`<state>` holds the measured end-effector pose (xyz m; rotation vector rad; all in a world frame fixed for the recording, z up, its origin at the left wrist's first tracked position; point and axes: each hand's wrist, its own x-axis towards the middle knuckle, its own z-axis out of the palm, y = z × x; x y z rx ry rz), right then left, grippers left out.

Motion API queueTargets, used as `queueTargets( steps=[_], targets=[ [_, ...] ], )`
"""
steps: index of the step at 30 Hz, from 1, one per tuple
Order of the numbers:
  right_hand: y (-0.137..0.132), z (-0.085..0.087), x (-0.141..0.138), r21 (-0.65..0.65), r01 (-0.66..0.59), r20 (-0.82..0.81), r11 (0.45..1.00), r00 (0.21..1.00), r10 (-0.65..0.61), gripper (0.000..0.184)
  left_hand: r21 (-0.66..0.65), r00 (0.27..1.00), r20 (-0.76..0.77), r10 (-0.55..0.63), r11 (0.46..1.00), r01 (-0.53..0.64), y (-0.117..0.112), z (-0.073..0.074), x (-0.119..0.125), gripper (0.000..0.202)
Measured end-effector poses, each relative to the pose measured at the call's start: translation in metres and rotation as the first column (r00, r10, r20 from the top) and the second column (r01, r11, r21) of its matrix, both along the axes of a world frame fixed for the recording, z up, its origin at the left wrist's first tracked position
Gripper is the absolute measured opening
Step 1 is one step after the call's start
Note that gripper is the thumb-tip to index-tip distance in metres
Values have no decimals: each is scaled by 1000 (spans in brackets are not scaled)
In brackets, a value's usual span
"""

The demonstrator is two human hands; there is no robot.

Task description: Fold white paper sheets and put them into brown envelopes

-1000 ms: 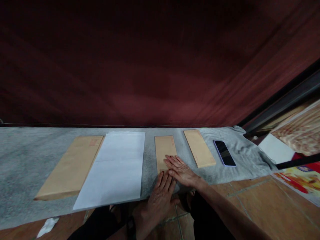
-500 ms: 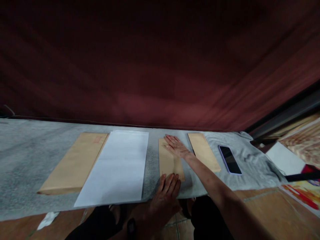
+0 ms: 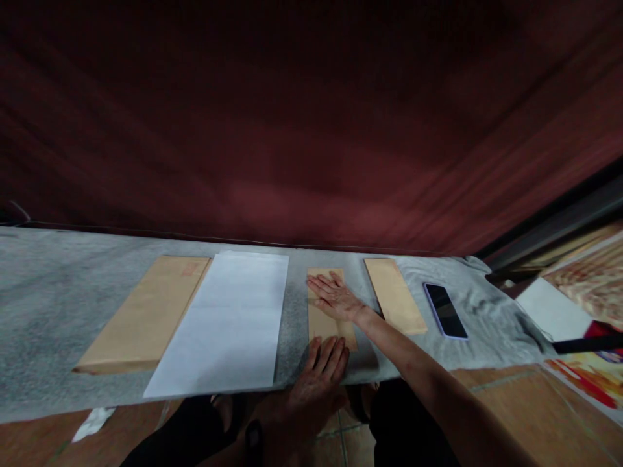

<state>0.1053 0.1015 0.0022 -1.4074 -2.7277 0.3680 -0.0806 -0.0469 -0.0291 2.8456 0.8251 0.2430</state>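
Observation:
A brown kraft envelope [image 3: 325,322] lies flat on the grey cloth between my hands. My right hand [image 3: 338,298] rests palm down across its upper half, fingers stretched out and slightly apart. At the envelope's near end my left hand [image 3: 321,373] lies with its fingertips on the paper, the fingers extended. Neither hand grips anything. Just right of the envelope is a second, narrow stack of brown envelopes [image 3: 395,295]. To the left lies a stack of white paper sheets [image 3: 233,318], and past it a pile of larger brown envelopes [image 3: 146,311] with red print.
The grey cloth [image 3: 43,311] covers a long, narrow surface against a dark red curtain [image 3: 302,162]. A phone in a purple case [image 3: 445,311] lies at the right. White scrap [image 3: 92,425] is on the tiled floor, and a colourful printed bag [image 3: 588,383] stands at lower right.
My right hand has slid a little toward me and left over the envelope, still flat. My left hand stays at the near end.

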Motion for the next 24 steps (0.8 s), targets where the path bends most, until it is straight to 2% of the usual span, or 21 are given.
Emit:
queueTargets(
  steps=[10, 14, 18, 21, 24],
  targets=[
    [-55, 13, -3, -121, -94, -121, 988, 990, 79, 56, 155, 999, 33, 6, 988, -11, -1, -2, -8, 67],
    [-83, 21, 1, -170, -123, -200, 978, 976, 88, 55, 99, 999, 27, 22, 995, -25, 0, 4, -8, 70],
    [-107, 25, 5, -212, -131, -258, 968, 963, 74, 53, 50, 999, 36, 24, 998, -26, -2, 8, -8, 62],
    [-113, 22, 8, -209, -105, -269, 972, 962, 46, 51, 81, 998, 56, 23, 996, -28, -3, 12, -9, 65],
    [-103, 16, 12, -175, -30, -220, 984, 976, -10, 52, 110, 998, 57, 26, 993, -32, -3, 17, -9, 70]
  ],
)
